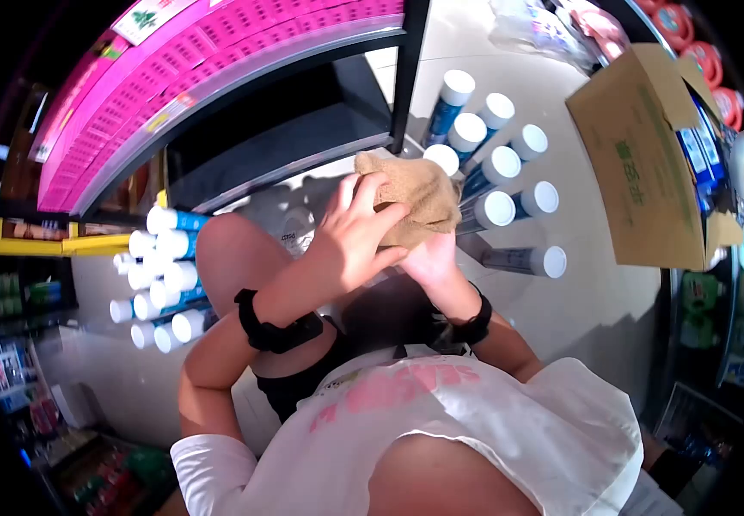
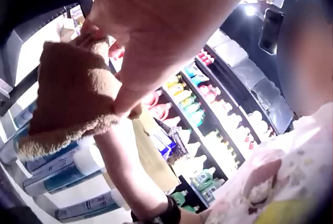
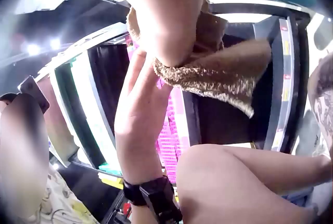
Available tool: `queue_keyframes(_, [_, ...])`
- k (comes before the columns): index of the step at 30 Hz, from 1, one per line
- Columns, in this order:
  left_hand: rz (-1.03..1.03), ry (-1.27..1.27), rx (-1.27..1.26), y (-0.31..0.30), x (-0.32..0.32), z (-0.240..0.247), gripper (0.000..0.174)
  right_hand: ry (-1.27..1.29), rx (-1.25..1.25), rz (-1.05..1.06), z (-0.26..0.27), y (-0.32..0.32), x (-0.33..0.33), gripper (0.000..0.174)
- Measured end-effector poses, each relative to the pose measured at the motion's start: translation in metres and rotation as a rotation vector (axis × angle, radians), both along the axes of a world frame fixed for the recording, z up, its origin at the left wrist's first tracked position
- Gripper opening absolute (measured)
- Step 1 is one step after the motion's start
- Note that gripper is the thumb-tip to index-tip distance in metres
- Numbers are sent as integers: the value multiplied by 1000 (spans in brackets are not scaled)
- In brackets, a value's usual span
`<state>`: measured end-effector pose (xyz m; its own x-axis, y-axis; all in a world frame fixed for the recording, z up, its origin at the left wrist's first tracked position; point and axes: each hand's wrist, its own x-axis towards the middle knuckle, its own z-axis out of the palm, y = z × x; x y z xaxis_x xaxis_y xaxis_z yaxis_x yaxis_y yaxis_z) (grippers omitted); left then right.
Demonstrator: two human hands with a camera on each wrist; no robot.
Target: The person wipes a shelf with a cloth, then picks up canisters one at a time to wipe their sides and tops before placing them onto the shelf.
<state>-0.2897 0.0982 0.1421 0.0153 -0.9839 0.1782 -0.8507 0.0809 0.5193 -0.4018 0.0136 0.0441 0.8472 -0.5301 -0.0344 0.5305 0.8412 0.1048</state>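
Note:
A tan, fuzzy cloth (image 1: 423, 193) is bunched up between both hands in front of the knees. My left hand (image 1: 350, 245) grips its near left side, fingers spread over the top and thumb toward the other hand. From below and to the right, my right hand (image 1: 434, 258) holds the same cloth, most of its fingers covered by the fabric. In the left wrist view the cloth (image 2: 73, 91) hangs down from the fingers in a broad flap. The right wrist view shows a loose corner of the cloth (image 3: 229, 73) sticking out sideways.
Several white-capped blue cylinders (image 1: 501, 163) stand on the tiled floor just beyond the hands. More such cylinders (image 1: 165, 275) are grouped at the left. An open cardboard box (image 1: 630, 163) with blue packs is at the right. A black shelf (image 1: 286, 129) with pink boxes (image 1: 217, 64) rises ahead.

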Motion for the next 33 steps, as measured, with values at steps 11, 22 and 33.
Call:
queue_keyframes(11, [-510, -200, -81, -29, -22, -11, 22, 262, -22, -172, -23, -1, -33, 51])
queue_keyframes(22, [-230, -281, 235, -147, 40, -78, 59, 790, -496, -424, -32, -42, -39, 52])
queue_keyframes(33, [-345, 303, 183, -179, 31, -200, 53, 1307, -1255, -940, -101, -82, 24, 39])
